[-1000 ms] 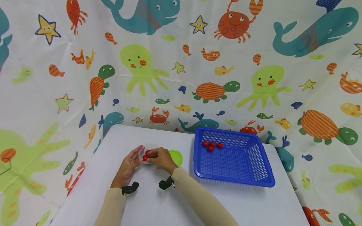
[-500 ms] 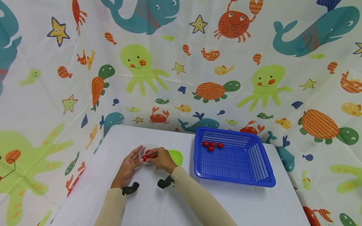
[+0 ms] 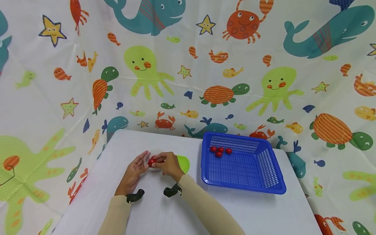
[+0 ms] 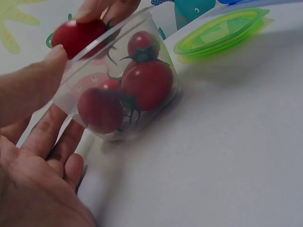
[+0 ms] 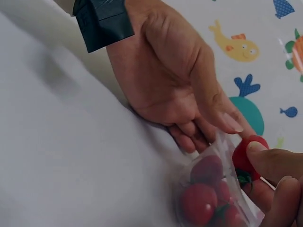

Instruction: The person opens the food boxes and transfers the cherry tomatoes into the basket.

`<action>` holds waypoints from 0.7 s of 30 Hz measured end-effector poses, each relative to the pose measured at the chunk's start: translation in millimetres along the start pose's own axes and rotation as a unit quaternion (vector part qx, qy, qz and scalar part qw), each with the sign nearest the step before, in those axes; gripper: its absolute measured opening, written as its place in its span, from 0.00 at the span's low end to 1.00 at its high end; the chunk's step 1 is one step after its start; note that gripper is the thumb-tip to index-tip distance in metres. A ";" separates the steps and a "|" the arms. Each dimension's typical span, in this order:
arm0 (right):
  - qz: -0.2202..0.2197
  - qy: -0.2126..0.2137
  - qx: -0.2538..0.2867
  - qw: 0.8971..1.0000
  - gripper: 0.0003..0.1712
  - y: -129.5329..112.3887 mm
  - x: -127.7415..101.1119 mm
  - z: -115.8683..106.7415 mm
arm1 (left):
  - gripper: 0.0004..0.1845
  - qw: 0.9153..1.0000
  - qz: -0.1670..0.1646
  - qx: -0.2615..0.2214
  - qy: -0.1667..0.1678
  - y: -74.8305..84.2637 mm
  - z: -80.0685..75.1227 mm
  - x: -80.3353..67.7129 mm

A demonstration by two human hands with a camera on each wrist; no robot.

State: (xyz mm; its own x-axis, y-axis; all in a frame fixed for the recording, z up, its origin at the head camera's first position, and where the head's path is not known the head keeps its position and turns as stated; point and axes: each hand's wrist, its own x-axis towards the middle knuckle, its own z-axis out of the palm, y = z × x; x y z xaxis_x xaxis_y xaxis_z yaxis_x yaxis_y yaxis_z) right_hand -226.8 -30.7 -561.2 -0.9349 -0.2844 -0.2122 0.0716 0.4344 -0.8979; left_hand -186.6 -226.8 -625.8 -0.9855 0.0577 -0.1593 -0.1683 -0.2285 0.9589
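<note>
A clear plastic container [image 4: 166, 59] stands on the white table with several red tomatoes [image 4: 147, 85] inside, green stems attached. My left hand [image 3: 133, 173] holds its left side, the thumb near the rim and the other fingers on the far side. At the container's mouth, my right hand [image 3: 168, 165] pinches a small red tomato [image 5: 248, 153] between thumb and fingers. In the left wrist view this tomato is level with the rim. The right hand hides part of the container in the head view.
A lime-green lid [image 3: 184, 163] lies just right of the right hand. Farther right stands a blue plastic basket [image 3: 243, 188], with several red tomatoes [image 3: 218, 154] in its back left corner. A sea-animal print curtain [image 3: 188, 75] hangs behind the table.
The right hand has risen very slightly with the pinched tomato at the container's mouth. The left hand, lid and basket stay in place.
</note>
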 end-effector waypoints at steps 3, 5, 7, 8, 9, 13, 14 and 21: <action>-0.009 0.015 0.007 1.000 0.13 -1.8 -1.3 -5.3 | 0.42 1.000 0.000 0.004 0.000 0.0 0.1 0.6; -0.013 0.024 0.011 1.000 0.13 -3.9 -2.0 -9.4 | 0.41 1.000 0.001 0.006 -0.001 -0.2 -0.1 1.0; -0.015 0.033 0.015 0.999 0.13 -6.6 -2.9 -13.9 | 0.39 1.000 0.002 0.007 -0.003 -0.2 -0.5 1.1; -0.015 0.036 0.017 0.999 0.13 -8.0 -3.5 -16.3 | 0.39 1.000 0.003 0.008 -0.004 -0.2 -0.6 1.1; -0.014 0.039 0.020 0.999 0.13 -9.5 -4.1 -19.0 | 0.39 1.000 0.003 0.009 -0.006 -0.1 -0.6 1.0; -0.013 0.038 0.037 0.998 0.13 -14.8 -7.1 -30.5 | 0.39 1.000 0.005 0.012 -0.012 0.4 -0.3 0.2; -0.013 0.036 0.044 0.998 0.13 -15.8 -7.8 -33.3 | 0.39 1.000 0.005 0.012 -0.013 0.6 -0.4 0.0; -0.013 0.024 0.084 0.996 0.13 -21.9 -12.7 -52.8 | 0.40 1.000 0.000 0.014 -0.010 1.5 -1.9 0.0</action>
State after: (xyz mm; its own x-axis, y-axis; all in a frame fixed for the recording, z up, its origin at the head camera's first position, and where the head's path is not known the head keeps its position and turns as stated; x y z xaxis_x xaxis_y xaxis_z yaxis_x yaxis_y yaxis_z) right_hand -234.9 8.5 -518.5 -0.9523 -0.2520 -0.1723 0.0995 0.2775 -0.9555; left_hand -186.8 -229.0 -624.8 -0.9850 0.0764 -0.1545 -0.1669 -0.2006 0.9653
